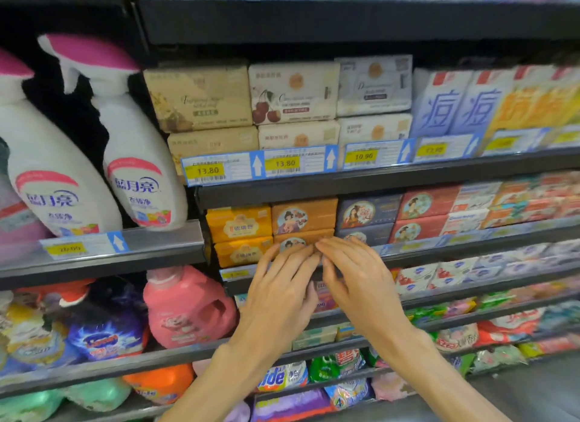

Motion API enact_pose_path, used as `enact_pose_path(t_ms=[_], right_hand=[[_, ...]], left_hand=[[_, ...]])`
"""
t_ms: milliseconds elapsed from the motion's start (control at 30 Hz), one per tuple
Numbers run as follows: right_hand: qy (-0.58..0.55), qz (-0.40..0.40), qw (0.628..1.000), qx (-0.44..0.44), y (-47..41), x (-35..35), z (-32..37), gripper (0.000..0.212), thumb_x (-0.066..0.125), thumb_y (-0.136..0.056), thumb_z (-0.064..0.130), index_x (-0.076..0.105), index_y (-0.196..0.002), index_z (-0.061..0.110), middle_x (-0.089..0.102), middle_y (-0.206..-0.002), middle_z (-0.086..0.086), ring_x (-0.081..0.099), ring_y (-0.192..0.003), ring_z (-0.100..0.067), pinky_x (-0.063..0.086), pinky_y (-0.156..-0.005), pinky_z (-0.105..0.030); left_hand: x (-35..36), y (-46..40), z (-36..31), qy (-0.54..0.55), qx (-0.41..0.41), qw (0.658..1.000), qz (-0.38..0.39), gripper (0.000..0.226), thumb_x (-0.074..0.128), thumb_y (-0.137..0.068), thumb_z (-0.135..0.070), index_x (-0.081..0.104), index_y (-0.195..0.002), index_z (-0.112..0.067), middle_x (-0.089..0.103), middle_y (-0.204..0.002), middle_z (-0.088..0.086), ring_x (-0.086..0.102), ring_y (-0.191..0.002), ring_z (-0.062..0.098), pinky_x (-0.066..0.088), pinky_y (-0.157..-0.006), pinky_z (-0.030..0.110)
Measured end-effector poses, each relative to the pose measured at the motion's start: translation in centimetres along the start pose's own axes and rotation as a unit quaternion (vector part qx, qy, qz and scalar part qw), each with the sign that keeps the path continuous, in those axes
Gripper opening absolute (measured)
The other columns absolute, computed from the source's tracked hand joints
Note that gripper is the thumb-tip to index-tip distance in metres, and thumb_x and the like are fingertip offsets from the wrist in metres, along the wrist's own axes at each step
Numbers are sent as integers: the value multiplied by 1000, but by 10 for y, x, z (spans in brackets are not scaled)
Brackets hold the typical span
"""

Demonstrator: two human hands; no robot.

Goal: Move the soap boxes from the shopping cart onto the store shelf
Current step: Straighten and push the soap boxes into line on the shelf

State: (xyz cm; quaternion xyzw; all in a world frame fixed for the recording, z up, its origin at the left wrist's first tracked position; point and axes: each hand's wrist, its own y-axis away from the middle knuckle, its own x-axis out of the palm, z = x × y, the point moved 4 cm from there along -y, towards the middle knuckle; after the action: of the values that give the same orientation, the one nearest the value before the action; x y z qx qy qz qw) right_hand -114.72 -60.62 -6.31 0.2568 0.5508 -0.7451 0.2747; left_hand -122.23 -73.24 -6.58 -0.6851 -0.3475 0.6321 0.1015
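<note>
Two orange-brown soap boxes with a round portrait are stacked on the middle store shelf (439, 252). The upper box (303, 215) stands free. The lower box (296, 241) is partly hidden behind my fingers. My left hand (282, 283) and my right hand (354, 274) reach side by side to its front face, fingers straight, fingertips touching or almost touching it. Neither hand holds anything. Yellow soap boxes (240, 225) sit to the left and dark blue ones (367, 213) to the right. The shopping cart is out of view.
The shelf above carries beige and white soap boxes (295, 92) behind price tags (284, 163). White spray bottles (138, 158) stand at the left, a pink detergent jug (185, 308) below them. Lower shelves hold bagged detergents (282, 376). Red boxes (423, 206) fill the right.
</note>
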Motion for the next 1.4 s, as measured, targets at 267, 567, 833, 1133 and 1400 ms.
enact_pose_path(t_ms=[267,567,833,1133,1400], right_hand=[[28,16,996,80,24,-26,-19,31,49,-99,23,66,-123,15,66,-127,4,60,-117,-12,46,-103,-36],[32,-4,998,49,-14,-11,13,29,58,-97,20,64,-125,13,65,-127,2,59,-119,-16,46,-103,-31],[21,34,999,25,-18,9,21,31,57,-97,21,64,-127,15,66,-128,2,59,-119,-14,48,-102,-33],[-3,32,999,12,0,-13,-31,31,54,-98,21,65,-127,16,66,-129,4,60,-119,-11,48,-103,-32],[-35,-8,999,-41,-17,-24,-46,30,55,-99,20,65,-126,16,66,-129,3,60,-120,-13,49,-101,-33]], left_hand=[[21,-18,-28,70,51,996,27,42,58,-88,-17,61,-130,-14,61,-134,0,53,-129,18,35,-115,45],[-36,-8,26,55,-9,998,-24,41,60,-94,-5,59,-134,-10,58,-139,0,48,-134,20,34,-117,34],[-23,4,29,40,-18,999,-16,40,56,-96,-11,57,-136,-10,56,-143,2,48,-136,19,37,-113,41],[20,-18,-22,12,-16,999,-29,41,52,-96,-14,58,-137,-11,59,-141,2,52,-133,17,34,-117,43],[11,-23,-26,-17,-76,994,-82,36,56,-96,-11,61,-132,-9,61,-137,4,53,-130,21,37,-114,42]])
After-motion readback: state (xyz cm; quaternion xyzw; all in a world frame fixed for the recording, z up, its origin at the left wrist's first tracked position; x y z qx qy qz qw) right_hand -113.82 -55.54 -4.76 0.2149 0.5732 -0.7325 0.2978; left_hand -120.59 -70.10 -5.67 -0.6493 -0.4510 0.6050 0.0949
